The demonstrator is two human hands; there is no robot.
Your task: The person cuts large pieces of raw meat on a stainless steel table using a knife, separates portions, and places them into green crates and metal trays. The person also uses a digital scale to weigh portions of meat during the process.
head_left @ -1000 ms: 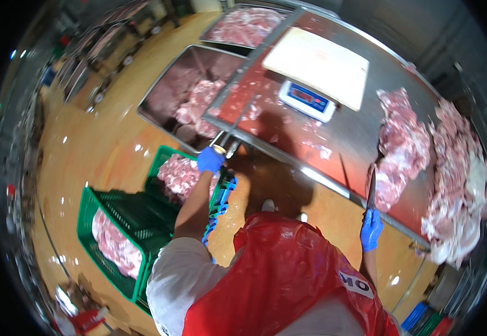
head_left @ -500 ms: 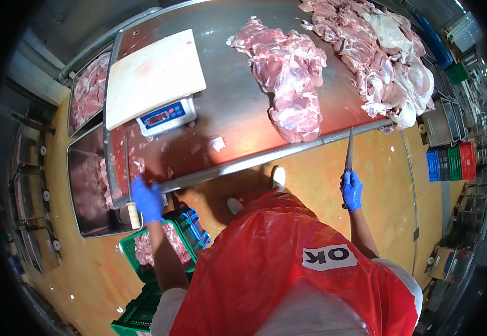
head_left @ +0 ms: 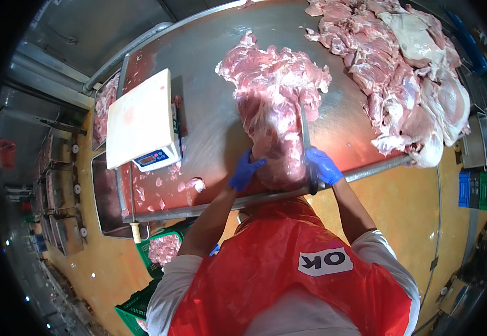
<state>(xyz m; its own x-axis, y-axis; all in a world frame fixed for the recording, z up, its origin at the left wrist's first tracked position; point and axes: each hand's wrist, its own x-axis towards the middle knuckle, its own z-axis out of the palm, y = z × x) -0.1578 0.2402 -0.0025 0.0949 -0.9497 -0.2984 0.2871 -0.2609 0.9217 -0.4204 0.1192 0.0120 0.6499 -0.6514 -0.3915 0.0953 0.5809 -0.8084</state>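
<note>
My left hand, in a blue glove, is closed on the left edge of a large slab of pink meat lying at the table's near edge, its thumb over the meat. At the slab's right side, my right hand, also gloved, is closed at the dark handle of a long knife. The blade points away from me along the meat; exactly how the fingers sit on the handle is partly hidden.
The steel table holds a scale under a white board, scraps, and piled meat at right. A steel rod with a pale handle hangs over the left corner, near metal bins and green crates. Coloured crates stand right.
My view has turned right. My left hand has moved from the rod at the left corner to the slab, and the knife hand has come forward and left onto the slab's right side.
</note>
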